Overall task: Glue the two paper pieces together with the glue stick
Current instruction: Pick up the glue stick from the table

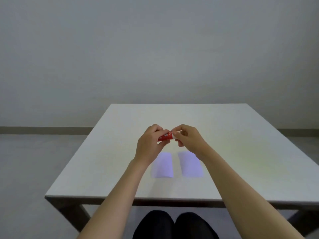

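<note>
Two pale purple paper pieces lie side by side on the white table (224, 152): the left paper (164, 167) and the right paper (190, 165), with a narrow gap between them. Above and beyond them I hold a red glue stick (166, 136) horizontally in the air. My left hand (151, 144) grips its red body. My right hand (187, 138) pinches its right end, where a bit of white shows; whether that is the cap or the base I cannot tell.
The table's near edge (134, 198) runs just above my knees (174, 225). A grey wall stands behind the table and grey floor lies to the left.
</note>
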Available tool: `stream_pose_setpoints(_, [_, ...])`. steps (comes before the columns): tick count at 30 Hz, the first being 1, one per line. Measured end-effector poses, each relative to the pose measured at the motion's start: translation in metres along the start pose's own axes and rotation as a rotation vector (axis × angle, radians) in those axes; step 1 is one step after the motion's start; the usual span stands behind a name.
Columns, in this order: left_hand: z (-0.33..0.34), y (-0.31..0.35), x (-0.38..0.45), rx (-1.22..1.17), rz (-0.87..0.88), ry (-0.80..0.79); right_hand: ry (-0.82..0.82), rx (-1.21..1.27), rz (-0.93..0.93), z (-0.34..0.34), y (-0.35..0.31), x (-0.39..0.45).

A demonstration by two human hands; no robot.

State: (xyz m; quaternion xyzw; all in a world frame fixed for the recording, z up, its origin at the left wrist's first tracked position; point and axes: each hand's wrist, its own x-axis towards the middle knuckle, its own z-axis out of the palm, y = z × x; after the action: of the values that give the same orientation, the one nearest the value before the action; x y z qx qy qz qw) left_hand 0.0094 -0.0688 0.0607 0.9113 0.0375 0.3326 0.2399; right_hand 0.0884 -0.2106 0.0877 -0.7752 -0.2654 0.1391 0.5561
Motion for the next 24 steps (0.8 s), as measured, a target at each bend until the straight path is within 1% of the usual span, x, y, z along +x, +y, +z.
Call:
stream_pose_setpoints(2, [-0.002,0.0,-0.001,-0.005,-0.014,-0.008,-0.059,0.001,-0.009,-0.002,0.001,-0.002])
stream_pose_setpoints(3, [-0.003,0.0,-0.001,-0.007,-0.012,-0.012,-0.063,-0.01,0.026,-0.002,0.0,-0.002])
stream_pose_setpoints(6, [-0.006,0.003,-0.001,0.015,0.016,-0.026,-0.018,-0.016,0.13,-0.002,-0.004,-0.001])
stream_pose_setpoints(8, [-0.008,0.003,0.0,0.028,0.023,-0.03,-0.014,-0.005,0.078,-0.003,-0.004,-0.001])
stream_pose_setpoints(10, [-0.011,0.002,0.001,0.033,0.012,-0.014,-0.068,0.049,0.013,-0.007,-0.004,-0.001])
stream_pose_setpoints(11, [-0.012,0.0,0.003,0.038,0.013,-0.009,-0.085,0.066,0.022,-0.008,-0.004,-0.001])
stream_pose_setpoints(14, [-0.012,-0.001,0.005,0.062,0.027,-0.02,-0.057,0.086,0.147,-0.005,-0.007,-0.001])
stream_pose_setpoints(16, [-0.01,-0.001,0.007,0.069,0.013,-0.053,-0.025,0.071,0.13,-0.003,-0.007,0.001])
stream_pose_setpoints(17, [-0.01,-0.002,0.008,0.076,-0.019,-0.085,-0.006,0.062,0.095,-0.002,-0.006,0.003])
stream_pose_setpoints(19, [-0.01,-0.005,0.009,0.053,-0.14,-0.174,0.033,0.049,0.036,-0.005,-0.003,0.007])
stream_pose_setpoints(21, [-0.011,-0.012,0.007,-0.121,-0.292,-0.22,0.094,0.071,0.027,-0.011,0.003,0.013])
stream_pose_setpoints(24, [-0.014,-0.026,-0.002,-0.454,-0.469,-0.145,0.266,0.192,0.132,-0.026,0.02,0.026])
